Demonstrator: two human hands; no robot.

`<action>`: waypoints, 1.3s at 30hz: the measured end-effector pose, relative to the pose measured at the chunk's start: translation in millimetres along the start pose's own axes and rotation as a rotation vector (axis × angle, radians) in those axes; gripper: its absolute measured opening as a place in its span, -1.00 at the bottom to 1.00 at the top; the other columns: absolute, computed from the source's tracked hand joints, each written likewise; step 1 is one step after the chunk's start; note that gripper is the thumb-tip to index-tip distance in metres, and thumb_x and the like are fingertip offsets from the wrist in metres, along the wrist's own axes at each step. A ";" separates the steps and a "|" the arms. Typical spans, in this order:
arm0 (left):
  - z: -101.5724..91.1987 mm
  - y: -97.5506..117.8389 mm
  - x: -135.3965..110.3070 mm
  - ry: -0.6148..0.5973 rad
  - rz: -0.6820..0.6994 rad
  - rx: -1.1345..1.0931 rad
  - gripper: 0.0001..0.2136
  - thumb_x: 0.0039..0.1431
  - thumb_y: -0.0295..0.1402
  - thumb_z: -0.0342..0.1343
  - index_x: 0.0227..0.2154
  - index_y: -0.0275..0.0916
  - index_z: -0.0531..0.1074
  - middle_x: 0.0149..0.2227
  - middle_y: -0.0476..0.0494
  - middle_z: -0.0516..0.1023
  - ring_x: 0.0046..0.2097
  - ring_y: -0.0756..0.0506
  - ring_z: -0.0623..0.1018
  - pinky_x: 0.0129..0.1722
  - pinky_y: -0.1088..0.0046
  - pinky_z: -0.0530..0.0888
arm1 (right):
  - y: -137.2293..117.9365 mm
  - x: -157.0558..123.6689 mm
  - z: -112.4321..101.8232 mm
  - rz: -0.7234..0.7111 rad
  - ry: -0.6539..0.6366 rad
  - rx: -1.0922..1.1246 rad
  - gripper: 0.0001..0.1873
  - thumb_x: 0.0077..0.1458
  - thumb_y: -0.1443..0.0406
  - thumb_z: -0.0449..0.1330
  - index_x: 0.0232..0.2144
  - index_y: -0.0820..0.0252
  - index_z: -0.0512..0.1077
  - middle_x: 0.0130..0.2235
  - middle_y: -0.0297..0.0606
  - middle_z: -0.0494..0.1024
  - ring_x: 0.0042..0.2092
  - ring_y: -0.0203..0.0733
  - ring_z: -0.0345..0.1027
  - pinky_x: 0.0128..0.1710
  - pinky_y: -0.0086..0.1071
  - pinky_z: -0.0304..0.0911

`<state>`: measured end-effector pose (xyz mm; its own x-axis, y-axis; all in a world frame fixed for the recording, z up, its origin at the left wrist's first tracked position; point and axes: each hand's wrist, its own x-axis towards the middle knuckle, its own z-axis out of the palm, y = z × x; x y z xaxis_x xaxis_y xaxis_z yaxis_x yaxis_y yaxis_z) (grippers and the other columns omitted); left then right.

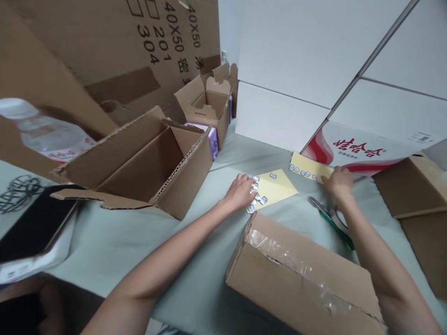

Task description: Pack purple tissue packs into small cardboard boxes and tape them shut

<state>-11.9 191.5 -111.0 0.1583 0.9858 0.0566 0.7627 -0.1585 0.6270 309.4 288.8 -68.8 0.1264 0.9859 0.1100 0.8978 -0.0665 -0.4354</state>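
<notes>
So, left arm: you reach it forward from the lower left across the cloth-covered table (209,260), wrist low and turned inward.

Left hand (239,193): your fingers curl down onto the left edge of the yellow sticker sheet (274,188), among small blue-edged stickers (256,191); you can't tell from this view whether they're pinching one.

Right arm: it comes in from the lower right, with the forearm angled up and inward.

Right hand (340,182): it's bent down at the wrist, fingers on the right end of a yellow sticker strip (309,167); whether they grip it can't be told.

Sheet and strip: both lie near the table's far edge, just apart, the strip against a red-printed white carton (356,149).

Nearby: a green-and-metal hand tool (330,216) lies below your right hand, a taped cardboard box (296,279) sits between your arms, and an open cardboard box (139,158) stands left of your left hand.
</notes>
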 end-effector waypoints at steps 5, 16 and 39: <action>6.8 12.3 -1.6 -0.009 0.052 0.028 -0.72 0.32 -0.24 0.18 0.00 -0.26 0.46 0.08 -0.22 0.50 0.09 -0.21 0.52 0.10 0.03 0.49 | -53.8 -53.6 49.0 -0.442 -0.340 0.085 -0.73 0.29 0.18 0.24 -0.03 0.21 0.48 0.00 -0.18 0.53 -0.04 -0.14 0.47 -0.01 -0.12 0.43; -65.9 11.8 -83.8 0.227 0.123 -0.260 -0.77 0.37 -0.27 -0.04 -0.17 -0.20 0.51 -0.10 -0.20 0.59 0.00 -0.17 0.56 0.08 0.19 0.48 | -68.4 -89.2 89.6 -0.566 -0.567 0.292 -0.77 0.27 0.18 0.25 -0.15 0.23 0.49 -0.01 -0.18 0.53 0.02 -0.09 0.42 0.06 -0.06 0.36; -61.5 39.2 -26.0 0.096 0.300 0.168 -0.77 0.39 -0.49 -0.05 -0.07 -0.32 0.50 -0.04 -0.27 0.59 0.11 -0.20 0.51 0.13 0.12 0.48 | -74.5 -71.4 53.2 -0.198 -0.568 0.526 -0.68 0.30 0.17 0.23 0.00 0.23 0.45 -0.01 -0.17 0.53 -0.08 -0.14 0.48 -0.10 -0.17 0.47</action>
<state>-24.6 163.0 -40.1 0.3370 0.8935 0.2967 0.7852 -0.4407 0.4350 211.0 231.5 -91.7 -0.3758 0.9088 -0.1812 0.5465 0.0594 -0.8353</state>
